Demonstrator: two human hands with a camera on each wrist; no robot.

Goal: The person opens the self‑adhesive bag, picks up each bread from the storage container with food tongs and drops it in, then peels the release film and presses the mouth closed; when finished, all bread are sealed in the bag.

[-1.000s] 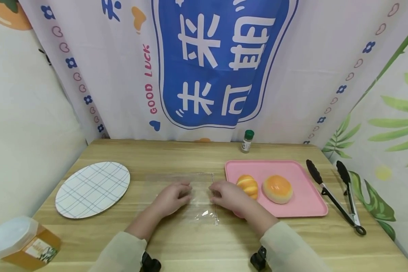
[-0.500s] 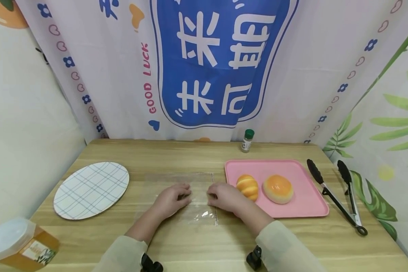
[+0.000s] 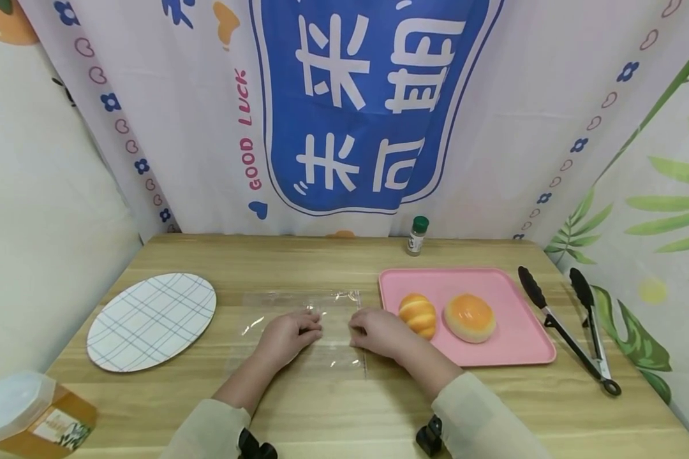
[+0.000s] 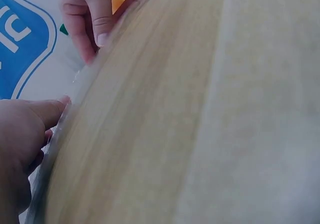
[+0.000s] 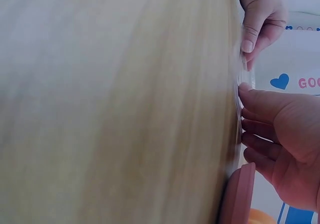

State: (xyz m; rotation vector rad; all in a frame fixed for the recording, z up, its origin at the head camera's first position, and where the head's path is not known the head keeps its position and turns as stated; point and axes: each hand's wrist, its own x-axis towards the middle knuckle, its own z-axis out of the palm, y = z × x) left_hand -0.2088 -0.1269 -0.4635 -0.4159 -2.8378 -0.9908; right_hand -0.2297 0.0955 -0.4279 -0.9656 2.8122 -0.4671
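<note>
A flat, clear plastic bag (image 3: pixel 335 360) lies on the wooden table in front of me, its film catching bright reflections. My left hand (image 3: pixel 287 336) is over the middle of the bag, with thumb and fingertips pinching the film. Close to the bag's right edge, my right hand (image 3: pixel 377 332) pinches it too, fingers curled and thumb against them. A short stretch of film separates the two sets of fingertips. Both wrist views show the bag almost edge-on; in the right wrist view the right thumb (image 5: pixel 257 97) meets the thin film.
Right of the bag, a pink tray (image 3: pixel 511 319) holds a striped bread roll (image 3: pixel 417 316) and a round bun (image 3: pixel 469 318). Black-tipped tongs (image 3: pixel 574 347) lie beyond it. A checked oval plate (image 3: pixel 152 322) and a honey jar (image 3: pixel 46 414) are at left; a green-capped shaker (image 3: pixel 417 236) stands behind.
My right hand has shifted slightly left, its thumb and fingers drawing together. Left-hand fingers have closed a little. New reflections show along the bag's top and left side.
</note>
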